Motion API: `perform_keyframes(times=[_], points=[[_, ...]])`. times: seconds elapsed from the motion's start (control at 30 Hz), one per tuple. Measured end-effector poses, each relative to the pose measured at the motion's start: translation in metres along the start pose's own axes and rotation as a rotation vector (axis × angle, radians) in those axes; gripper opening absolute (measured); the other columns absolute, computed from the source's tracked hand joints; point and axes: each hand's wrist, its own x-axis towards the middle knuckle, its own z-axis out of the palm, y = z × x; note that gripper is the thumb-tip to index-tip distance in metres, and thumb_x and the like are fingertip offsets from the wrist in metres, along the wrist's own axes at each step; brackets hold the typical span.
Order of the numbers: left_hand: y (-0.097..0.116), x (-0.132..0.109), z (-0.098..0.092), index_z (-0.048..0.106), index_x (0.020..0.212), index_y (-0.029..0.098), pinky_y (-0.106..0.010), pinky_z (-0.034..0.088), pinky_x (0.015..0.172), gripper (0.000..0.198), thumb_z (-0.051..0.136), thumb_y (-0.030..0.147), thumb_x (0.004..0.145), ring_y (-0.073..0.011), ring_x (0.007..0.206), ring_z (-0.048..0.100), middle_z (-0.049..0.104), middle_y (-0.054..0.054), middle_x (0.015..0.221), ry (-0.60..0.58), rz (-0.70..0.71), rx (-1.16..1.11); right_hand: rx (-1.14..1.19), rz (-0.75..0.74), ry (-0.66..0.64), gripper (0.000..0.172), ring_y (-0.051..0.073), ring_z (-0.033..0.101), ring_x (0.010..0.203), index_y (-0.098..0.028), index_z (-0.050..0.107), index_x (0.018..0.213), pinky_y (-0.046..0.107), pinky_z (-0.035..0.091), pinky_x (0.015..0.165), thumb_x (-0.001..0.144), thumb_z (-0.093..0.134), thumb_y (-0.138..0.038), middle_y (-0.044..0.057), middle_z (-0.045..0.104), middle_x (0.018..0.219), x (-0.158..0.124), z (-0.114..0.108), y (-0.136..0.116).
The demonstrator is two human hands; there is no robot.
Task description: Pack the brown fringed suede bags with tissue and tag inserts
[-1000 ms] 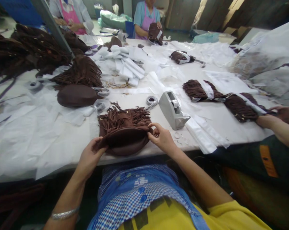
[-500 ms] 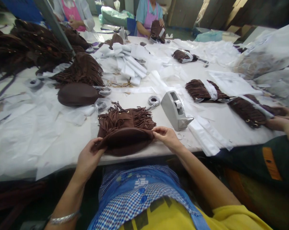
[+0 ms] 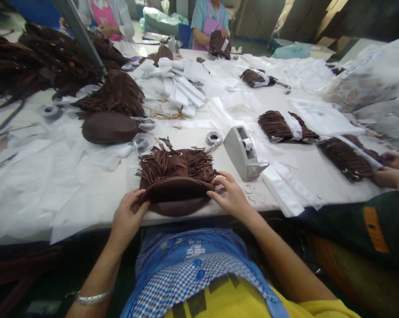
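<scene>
In front of me at the table's edge lies a dark brown fringed bag [image 3: 181, 205], its flat oval bottom toward me and its fringe and brass eyelets facing up. My left hand [image 3: 128, 216] pinches the left end of the oval bottom between thumb and fingers. At the right end, my right hand [image 3: 229, 194] has its fingers on the edge and its thumb apart, against the oval panel. The panel is creased inward along its middle. A grey tape dispenser [image 3: 241, 154] stands just right of the bag, and a coiled strap in clear wrap [image 3: 214, 139] lies behind it.
Another fringed bag [image 3: 110, 128] lies at left before a heap of brown bags [image 3: 30, 62]. Folded white paper [image 3: 186, 88] is piled mid-table. Banded bags [image 3: 285, 126] lie at right, where a co-worker's hands [image 3: 394, 170] hold one. Two people work across the table.
The oval bottom has folded inward, deepening its crease. My right hand's thumb has moved onto the panel and its fingers have spread. My left hand still grips the left end.
</scene>
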Motion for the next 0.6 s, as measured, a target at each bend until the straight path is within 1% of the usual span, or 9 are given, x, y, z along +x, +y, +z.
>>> perform_keyframes(times=[0.03,0.07,0.17,0.2,0.27,0.33,0.43,0.53,0.6], points=[[0.001,0.000,-0.001,0.065,0.118,0.021,-0.041,0.044,0.107,0.042,0.066,0.045,0.083,-0.0257,0.118,0.057,0.060,-0.009,0.122,-0.005,0.000,-0.005,-0.013,-0.027,0.001,0.025,0.021,0.061,0.102,-0.021,0.064,0.101,0.030,0.055,0.077,0.082,0.072,-0.036,0.011,0.057,0.124,0.000,0.001,0.002],[0.003,0.001,-0.001,0.065,0.117,0.021,-0.041,0.044,0.106,0.042,0.066,0.044,0.083,-0.0258,0.118,0.057,0.060,-0.009,0.121,-0.014,-0.003,-0.013,-0.033,-0.052,-0.006,0.025,0.021,0.060,0.100,-0.022,0.064,0.100,0.030,0.055,0.077,0.081,0.073,-0.034,0.010,0.058,0.120,0.001,0.003,0.005],[0.005,0.003,-0.004,0.066,0.112,0.021,-0.039,0.046,0.103,0.039,0.068,0.044,0.081,-0.0247,0.112,0.060,0.062,-0.008,0.118,-0.045,-0.031,-0.069,-0.108,-0.111,-0.063,0.011,0.019,0.059,0.088,-0.022,0.062,0.089,0.030,0.050,0.076,0.081,0.070,-0.022,0.003,0.062,0.094,0.008,0.005,0.019],[0.006,0.004,-0.005,0.066,0.110,0.022,-0.038,0.048,0.101,0.038,0.069,0.043,0.080,-0.0240,0.108,0.061,0.062,-0.007,0.116,-0.056,-0.042,-0.093,-0.131,-0.127,-0.080,0.009,0.018,0.058,0.085,-0.022,0.061,0.085,0.029,0.048,0.075,0.081,0.068,-0.019,0.002,0.061,0.089,0.011,0.005,0.022],[0.008,0.005,-0.005,0.066,0.106,0.021,-0.037,0.049,0.099,0.034,0.069,0.041,0.079,-0.0229,0.103,0.062,0.063,-0.006,0.112,-0.060,-0.049,-0.114,-0.162,-0.151,-0.099,0.009,0.017,0.056,0.082,-0.021,0.058,0.082,0.028,0.045,0.073,0.080,0.064,-0.014,0.001,0.061,0.086,0.015,0.005,0.027],[0.011,0.005,-0.005,0.067,0.101,0.022,-0.038,0.047,0.100,0.027,0.068,0.038,0.079,-0.0236,0.106,0.061,0.062,-0.006,0.111,-0.035,-0.018,-0.059,-0.198,-0.171,-0.110,0.010,0.017,0.055,0.081,-0.021,0.058,0.082,0.027,0.042,0.071,0.078,0.062,-0.012,0.001,0.060,0.084,0.017,0.005,0.029],[0.020,0.002,-0.005,0.067,0.098,0.022,-0.039,0.047,0.101,0.020,0.061,0.031,0.081,-0.0258,0.116,0.056,0.058,-0.008,0.117,0.013,0.059,0.094,-0.296,-0.228,-0.113,0.011,0.018,0.054,0.080,-0.022,0.056,0.082,0.027,0.039,0.069,0.077,0.060,-0.013,0.001,0.060,0.084,0.018,0.006,0.028],[0.030,0.000,-0.007,0.065,0.098,0.021,-0.039,0.051,0.096,0.018,0.056,0.025,0.083,-0.0265,0.120,0.054,0.053,-0.010,0.124,0.011,0.097,0.187,-0.410,-0.325,-0.108,0.012,0.019,0.051,0.079,-0.022,0.052,0.074,0.028,0.036,0.068,0.078,0.057,-0.012,0.002,0.058,0.078,0.018,0.008,0.031],[0.038,-0.001,-0.011,0.064,0.102,0.021,-0.043,0.047,0.102,0.021,0.057,0.022,0.083,-0.0278,0.122,0.053,0.053,-0.011,0.128,0.011,0.140,0.277,-0.472,-0.381,-0.105,0.016,0.019,0.050,0.077,-0.022,0.049,0.069,0.029,0.035,0.067,0.079,0.055,-0.011,0.002,0.056,0.074,0.019,0.010,0.034]])
